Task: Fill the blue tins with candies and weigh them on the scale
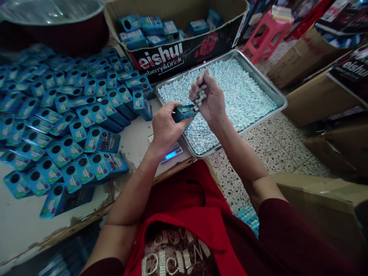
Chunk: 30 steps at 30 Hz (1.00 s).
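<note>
My left hand (pixel 168 124) grips a small blue candy box (pixel 185 112), tilted toward the right over the near corner of a metal tray. Its fingers wrap round the box's sides. My right hand (pixel 209 96) is curled round a handful of pale candies (pixel 202 95), close to the box's right end. A few candies show at that end, beside the palm. Pale blue and white candies (pixel 241 92) cover the metal tray (pixel 280 105) beneath the right hand. Below my left hand, a small digital scale (pixel 171 155) with a lit blue display is partly hidden by the wrist.
Many blue boxes with round dark holes (pixel 69 142) crowd the table's left side. A printed carton (pixel 186 53) behind holds more boxes. A large bowl (pixel 54 15) stands back left. A pink stool (pixel 263 32) and brown cartons (pixel 316 88) are on the right.
</note>
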### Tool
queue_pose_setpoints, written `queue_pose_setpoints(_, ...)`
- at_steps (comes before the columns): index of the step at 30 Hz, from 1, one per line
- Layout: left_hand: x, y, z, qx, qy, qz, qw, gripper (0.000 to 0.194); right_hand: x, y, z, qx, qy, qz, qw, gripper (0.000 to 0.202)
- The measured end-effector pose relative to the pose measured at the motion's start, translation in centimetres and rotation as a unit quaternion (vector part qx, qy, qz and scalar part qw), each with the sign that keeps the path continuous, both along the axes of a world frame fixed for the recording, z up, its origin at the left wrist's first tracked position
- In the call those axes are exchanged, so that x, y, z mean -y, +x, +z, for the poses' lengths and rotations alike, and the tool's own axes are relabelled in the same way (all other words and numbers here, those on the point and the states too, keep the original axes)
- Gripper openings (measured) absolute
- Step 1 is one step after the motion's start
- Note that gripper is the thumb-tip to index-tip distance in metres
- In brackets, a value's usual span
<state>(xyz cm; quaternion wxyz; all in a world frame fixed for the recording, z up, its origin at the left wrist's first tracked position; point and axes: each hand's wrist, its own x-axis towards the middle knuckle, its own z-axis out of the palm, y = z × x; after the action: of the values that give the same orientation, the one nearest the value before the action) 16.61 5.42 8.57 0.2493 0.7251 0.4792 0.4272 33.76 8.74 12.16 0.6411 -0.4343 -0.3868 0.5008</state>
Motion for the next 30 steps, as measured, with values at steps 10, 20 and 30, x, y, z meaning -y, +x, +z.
queue_pose_setpoints(10, -0.8, 0.4, -2.4, 0.135, -0.053, -0.017, 0.989, 0.047, -1.9, 4.2, -1.5, -0.108, -0.020, -0.020, 0.994, 0.050)
queue_pose_setpoints(20, 3.7, -8.5, -5.0, 0.240, -0.074, 0.007, 0.968, 0.052, 0.9, 5.1, -3.4, -0.159, -0.234, -0.045, 0.958, 0.025)
queue_pose_setpoints(30, 6.0, -10.6, -8.3, 0.266, -0.109, 0.048, 0.957, 0.054, 3.5, 4.1, -0.6, 0.019, -0.290, 0.034, 0.956, 0.019)
